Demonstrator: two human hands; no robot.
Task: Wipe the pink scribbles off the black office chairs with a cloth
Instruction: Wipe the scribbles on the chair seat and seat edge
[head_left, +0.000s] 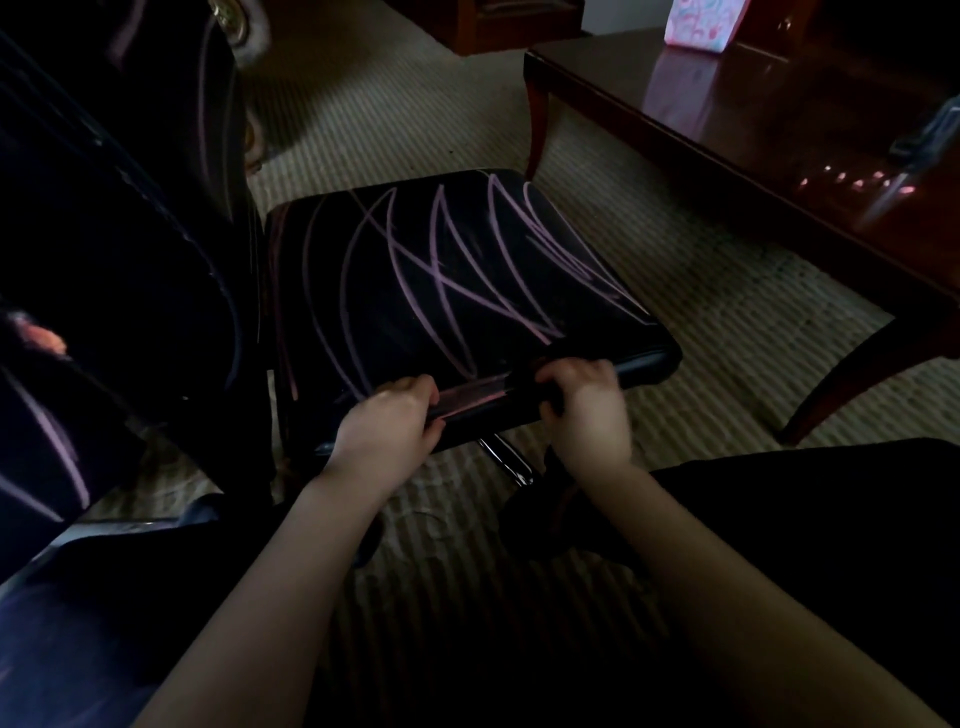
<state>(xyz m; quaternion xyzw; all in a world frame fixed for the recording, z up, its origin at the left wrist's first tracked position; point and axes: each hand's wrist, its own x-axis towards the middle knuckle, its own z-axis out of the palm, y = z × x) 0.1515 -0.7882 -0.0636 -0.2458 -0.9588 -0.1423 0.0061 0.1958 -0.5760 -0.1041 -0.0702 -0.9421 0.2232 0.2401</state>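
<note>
While I lean over the black chair seat (587, 306), both my hands clamp onto its near edge. My left hand (387, 423) curls over the rim, its fingers on top and its thumb against the front face, right beside a smeared pink patch. My right hand (584, 402) grips the same edge a little further right, its fingers wrapped round the rim. Pink scribbles (441, 280) loop and cross over most of the seat, from the near edge to the far one. At the left the chair back (104, 234) stands up, with more pink strokes on it. A shiny metal post (506, 460) shows under the seat, between my wrists. The chair stands on a striped carpet (415, 119). At the far right is a dark wooden table (779, 119), and a pink patterned box (706, 23) stands on its far part.
</note>
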